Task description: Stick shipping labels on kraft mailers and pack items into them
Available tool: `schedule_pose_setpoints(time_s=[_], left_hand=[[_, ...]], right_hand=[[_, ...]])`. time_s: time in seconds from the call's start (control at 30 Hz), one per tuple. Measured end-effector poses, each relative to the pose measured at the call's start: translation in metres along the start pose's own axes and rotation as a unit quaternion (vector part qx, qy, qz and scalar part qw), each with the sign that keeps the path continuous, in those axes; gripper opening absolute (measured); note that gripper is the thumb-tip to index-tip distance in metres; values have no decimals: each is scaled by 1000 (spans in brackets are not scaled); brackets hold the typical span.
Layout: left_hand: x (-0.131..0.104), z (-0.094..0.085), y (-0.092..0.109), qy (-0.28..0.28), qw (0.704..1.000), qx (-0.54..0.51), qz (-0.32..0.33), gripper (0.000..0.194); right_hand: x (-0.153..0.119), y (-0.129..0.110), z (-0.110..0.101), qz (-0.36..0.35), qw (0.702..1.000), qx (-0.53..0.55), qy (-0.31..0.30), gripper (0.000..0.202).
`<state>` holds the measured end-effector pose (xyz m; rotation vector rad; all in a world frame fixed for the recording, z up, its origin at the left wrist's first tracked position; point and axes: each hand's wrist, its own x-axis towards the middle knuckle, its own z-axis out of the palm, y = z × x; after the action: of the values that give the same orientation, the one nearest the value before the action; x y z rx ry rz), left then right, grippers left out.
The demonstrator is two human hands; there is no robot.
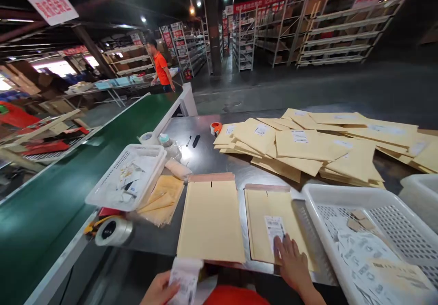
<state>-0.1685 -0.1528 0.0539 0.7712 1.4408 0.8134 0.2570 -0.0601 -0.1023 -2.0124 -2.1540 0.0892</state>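
My left hand (163,288), at the bottom edge, grips a strip of white printed labels (185,281) between thumb and fingers. My right hand (292,261) lies with fingers spread on a kraft envelope (256,214), its fingertips at the lower end of a white label (274,227) on that envelope. Left of it, a stack of unlabelled kraft envelopes (212,218) lies flat near the table's front edge. Behind both, a large heap of labelled envelopes (299,141) covers the back right.
A white basket (147,195) of small items, a tape roll (114,231) and a bottle (169,146) stand left, beside a green conveyor (68,182). Another white basket (349,195) holds packets at right. A person (161,68) in orange is beyond the conveyor.
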Motion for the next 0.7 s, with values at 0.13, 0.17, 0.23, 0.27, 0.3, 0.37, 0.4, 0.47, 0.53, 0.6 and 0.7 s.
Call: schedule_pose_setpoints(time_s=[0.13,0.17,0.23,0.27,0.3,0.37,0.4,0.47,0.53,0.6,0.7], left_hand=[[-6,76,47,92,990,-59,91,85],[-9,90,57,103,987,-69,101,97],[-16,112,74,88,984,-86,126,110],[-21,120,79,82,983,-89,138,111],[-25,126,83,78,982,-90,148,111],[-34,132,86,85,980,-92,156,106],[-36,133,85,89,979,-95,154,99],[-39,133,81,87,981,-103,141,71],[-37,130,74,68,984,-109,126,43],[-34,125,67,54,985,-112,115,42],[-25,116,59,79,987,-84,114,49]], right_hand=[[23,-70,-82,-111,964,225,83,45],[25,-91,-107,-155,944,271,104,41],[24,-129,-151,-257,899,330,128,34],[22,-145,-168,-298,881,343,132,31],[20,-157,-181,-326,867,357,120,28],[18,-172,-196,-335,849,402,74,20],[17,-176,-199,-316,843,435,39,18],[17,-177,-200,-262,827,496,-38,24],[17,-175,-198,-232,809,530,-103,31],[15,-175,-195,-226,802,535,-136,32],[10,-181,-187,-192,818,521,-151,33]])
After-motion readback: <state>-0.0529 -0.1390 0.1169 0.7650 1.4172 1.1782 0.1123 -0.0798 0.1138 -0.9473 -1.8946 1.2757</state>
